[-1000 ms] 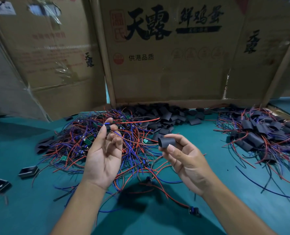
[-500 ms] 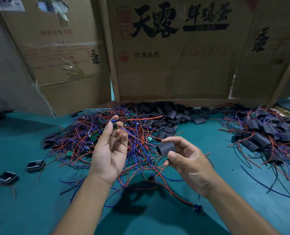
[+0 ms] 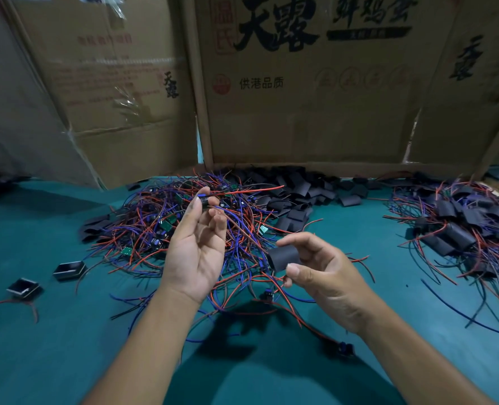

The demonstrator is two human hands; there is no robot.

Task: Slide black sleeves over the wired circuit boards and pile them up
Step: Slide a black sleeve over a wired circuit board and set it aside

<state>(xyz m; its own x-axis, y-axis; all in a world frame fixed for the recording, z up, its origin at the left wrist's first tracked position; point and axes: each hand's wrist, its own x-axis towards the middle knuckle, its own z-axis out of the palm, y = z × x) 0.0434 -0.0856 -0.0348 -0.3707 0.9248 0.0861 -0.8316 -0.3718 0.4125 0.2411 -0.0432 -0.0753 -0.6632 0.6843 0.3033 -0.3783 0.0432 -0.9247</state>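
My left hand (image 3: 197, 247) is raised palm-up and pinches a small wired circuit board (image 3: 206, 200) at its fingertips; the board's red and blue wires trail off to the right. My right hand (image 3: 324, 276) holds a black sleeve (image 3: 283, 258) between thumb and fingers, its open end turned left toward the board. The two are a hand's width apart. Behind my hands lies a tangle of bare wired boards (image 3: 160, 223). A heap of loose black sleeves (image 3: 298, 194) sits at the back centre. Sleeved boards form a pile (image 3: 461, 226) at the right.
The work surface is a teal cloth (image 3: 38, 346). Cardboard walls (image 3: 315, 112) stand along the back. Two small black open cases (image 3: 68, 270) lie at the left, and a stray board with wires (image 3: 344, 347) lies near my right forearm.
Both hands keep their hold. The right hand with the sleeve has dropped slightly and turned its opening more toward the board; the camera has shifted a little.
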